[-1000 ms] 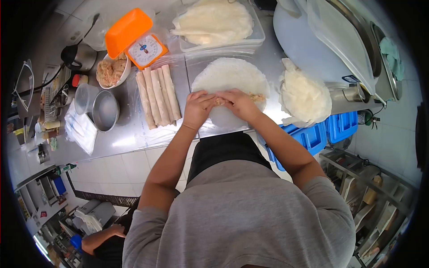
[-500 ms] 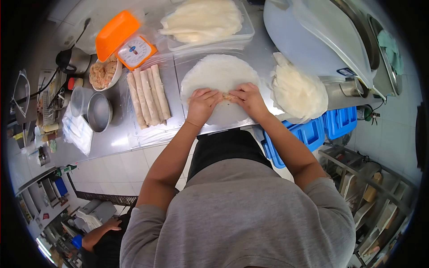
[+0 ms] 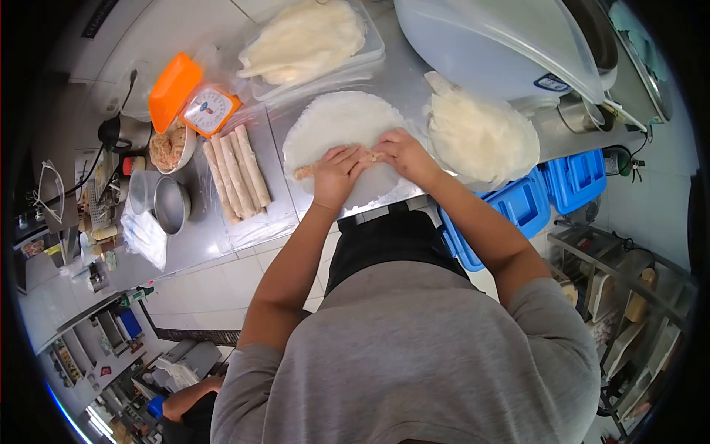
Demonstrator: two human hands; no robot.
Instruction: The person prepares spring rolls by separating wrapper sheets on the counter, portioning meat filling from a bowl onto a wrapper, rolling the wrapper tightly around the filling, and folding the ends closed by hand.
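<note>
A round, whitish, thin wrapper sheet point(image 3: 333, 122) lies flat on the steel table in front of me. Across it runs a strip of pinkish minced filling point(image 3: 303, 172), showing left of my left hand and between both hands. My left hand point(image 3: 336, 177) is curled over the middle of this strip, fingers pressed close together. At the strip's right end, my right hand point(image 3: 403, 155) has its fingers closed on the filling, which they partly hide. To the left lie several long, pale finished rolls point(image 3: 235, 172) on plastic film.
Stacked wrappers point(image 3: 484, 137) lie at right; more fill a plastic tub point(image 3: 373, 55) behind. An orange kitchen scale point(image 3: 209, 109) and a bowl of minced filling point(image 3: 170, 148) stand left, near a metal bowl point(image 3: 171, 203). Blue lids point(image 3: 518, 211) sit below the table's right edge.
More of the filling strip now shows, reaching out left of my left hand. My hands have shifted a little along it. The whole view has tilted slightly.
</note>
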